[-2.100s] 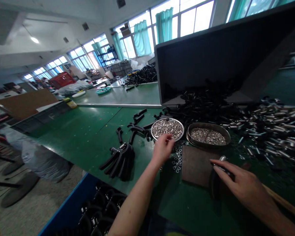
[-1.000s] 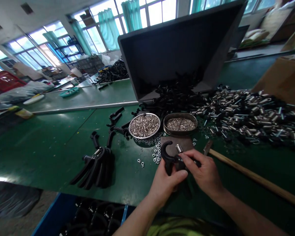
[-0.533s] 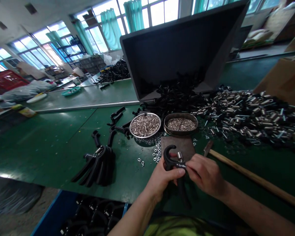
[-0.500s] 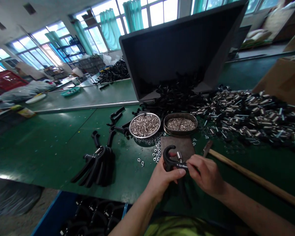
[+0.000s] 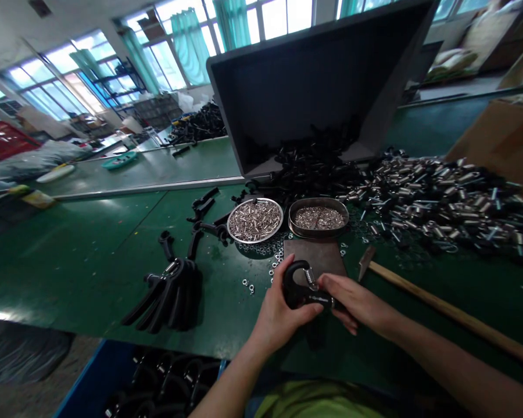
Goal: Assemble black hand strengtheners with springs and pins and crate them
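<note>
My left hand (image 5: 275,316) is closed round the hooked body of a black hand grip strengthener (image 5: 294,290), thumb along its lettered handle. My right hand (image 5: 361,303) grips the same piece from the right, with its fingertips at the lower end of the silver spring (image 5: 310,277) and by the handle end. The spring spans the hook's opening. Beneath the hands lies a flat metal plate (image 5: 316,255) on the green bench. Right of it rests a hammer (image 5: 436,302) with a wooden handle. Part of the strengthener is hidden behind my right fingers.
A round dish of metal pins (image 5: 255,220) and an oval tin of small parts (image 5: 319,217) stand behind the plate. Loose nuts (image 5: 275,268) lie nearby. Several grip strengtheners (image 5: 172,296) are stacked left. A large grey bin (image 5: 322,87) and a heap of springs (image 5: 453,200) fill the back.
The spring now sits across the hook's opening, tilted differently from before. My right hand has turned and its fingers have opened out along the piece. The view has shifted slightly.
</note>
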Tool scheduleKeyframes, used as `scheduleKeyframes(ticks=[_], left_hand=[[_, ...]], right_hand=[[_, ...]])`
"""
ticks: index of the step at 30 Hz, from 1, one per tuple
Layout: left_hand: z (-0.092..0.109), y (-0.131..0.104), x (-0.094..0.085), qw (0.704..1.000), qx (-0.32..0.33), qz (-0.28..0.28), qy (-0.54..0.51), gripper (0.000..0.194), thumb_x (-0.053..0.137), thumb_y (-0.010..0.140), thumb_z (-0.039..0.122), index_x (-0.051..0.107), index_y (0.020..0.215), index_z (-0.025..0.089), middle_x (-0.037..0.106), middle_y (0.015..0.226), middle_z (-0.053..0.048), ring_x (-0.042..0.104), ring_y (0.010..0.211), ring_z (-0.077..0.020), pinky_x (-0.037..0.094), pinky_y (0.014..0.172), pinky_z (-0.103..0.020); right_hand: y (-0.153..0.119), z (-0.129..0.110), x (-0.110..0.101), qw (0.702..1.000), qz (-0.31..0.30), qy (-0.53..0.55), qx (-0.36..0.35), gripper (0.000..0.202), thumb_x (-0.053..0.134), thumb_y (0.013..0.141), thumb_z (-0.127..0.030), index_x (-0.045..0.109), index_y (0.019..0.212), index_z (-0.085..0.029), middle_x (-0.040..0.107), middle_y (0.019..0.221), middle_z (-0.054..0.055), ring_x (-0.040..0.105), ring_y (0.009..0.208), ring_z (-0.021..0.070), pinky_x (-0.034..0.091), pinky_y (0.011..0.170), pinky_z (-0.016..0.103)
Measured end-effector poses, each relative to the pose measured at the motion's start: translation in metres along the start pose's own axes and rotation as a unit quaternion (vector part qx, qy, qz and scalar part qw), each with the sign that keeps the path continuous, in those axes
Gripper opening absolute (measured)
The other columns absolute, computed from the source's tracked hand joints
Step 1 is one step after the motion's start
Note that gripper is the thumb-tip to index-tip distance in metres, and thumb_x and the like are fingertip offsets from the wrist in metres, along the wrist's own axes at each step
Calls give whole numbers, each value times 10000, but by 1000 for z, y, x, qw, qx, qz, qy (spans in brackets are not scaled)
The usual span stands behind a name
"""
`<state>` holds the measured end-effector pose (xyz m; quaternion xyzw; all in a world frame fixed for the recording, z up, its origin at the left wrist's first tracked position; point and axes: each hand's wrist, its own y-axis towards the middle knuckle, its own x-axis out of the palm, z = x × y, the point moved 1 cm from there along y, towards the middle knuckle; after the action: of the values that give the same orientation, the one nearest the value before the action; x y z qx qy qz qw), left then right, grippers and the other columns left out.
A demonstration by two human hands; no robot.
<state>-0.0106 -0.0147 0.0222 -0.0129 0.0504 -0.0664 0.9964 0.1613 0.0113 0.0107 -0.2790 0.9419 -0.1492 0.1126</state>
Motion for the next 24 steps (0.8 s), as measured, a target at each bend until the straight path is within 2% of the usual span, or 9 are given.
scheduleKeyframes(ticks=[3,5,8,11,13,17,19,21,24], left_hand=[[1,-1,-2,998,13,-45,35,875,770,636,199,317,1378,296,584,1185,-22,587,1019,-198,470,915,-335],[-1,-2,-1,999,7,-39,29,853,765,644,207,324,1368,305,582,1194,-17,593,1015,-194,482,899,-329],[-8,-5,1,1000,-5,-1,1,819,737,682,238,292,1366,299,580,1189,-21,605,985,-185,506,869,-333],[-12,-8,1,999,26,28,20,789,756,660,254,327,1322,276,565,1207,-29,579,1061,-197,479,928,-347],[-12,-9,-1,996,60,27,54,767,778,631,259,366,1278,257,564,1204,-36,567,1088,-206,464,949,-351],[-9,-5,-5,991,93,-20,94,740,775,617,243,373,1238,233,585,1143,-46,593,1028,-207,488,893,-344],[-8,0,-5,991,88,-31,95,739,771,611,229,367,1230,228,587,1129,-43,594,1013,-203,487,883,-337],[-10,7,-3,993,64,-26,94,756,769,613,229,353,1244,227,589,1127,-39,594,1000,-196,482,882,-332],[-15,24,-2,991,30,-32,124,771,767,638,265,348,1285,232,601,1113,-36,602,968,-190,484,854,-326]], right_hand=[[12,-6,0,998,-50,12,-29,511,394,856,-625,576,879,-149,601,710,26,556,625,142,435,551,254],[16,-14,4,998,-12,-20,-56,422,447,864,-550,589,864,-152,636,834,50,579,770,173,442,657,275],[13,-25,13,986,85,-118,-82,284,426,902,-417,547,819,-174,619,811,41,570,787,180,424,696,296],[6,-31,19,959,108,-235,-113,263,373,935,-349,536,816,-181,603,780,39,575,763,174,416,685,293],[3,-34,20,929,84,-329,-149,272,352,950,-309,581,897,-172,622,839,62,589,798,181,420,690,291],[3,-38,21,827,34,-521,-206,289,374,940,-234,639,1026,-156,638,950,119,605,858,234,428,683,320],[7,-40,20,806,27,-556,-204,303,371,940,-226,644,1046,-147,643,956,127,611,864,240,431,685,323],[14,-40,14,811,31,-553,-186,324,351,950,-239,641,1056,-142,651,960,127,615,874,233,430,698,316],[32,-39,-4,845,33,-517,-129,364,330,961,-327,650,983,-154,674,924,105,629,847,220,423,687,303]])
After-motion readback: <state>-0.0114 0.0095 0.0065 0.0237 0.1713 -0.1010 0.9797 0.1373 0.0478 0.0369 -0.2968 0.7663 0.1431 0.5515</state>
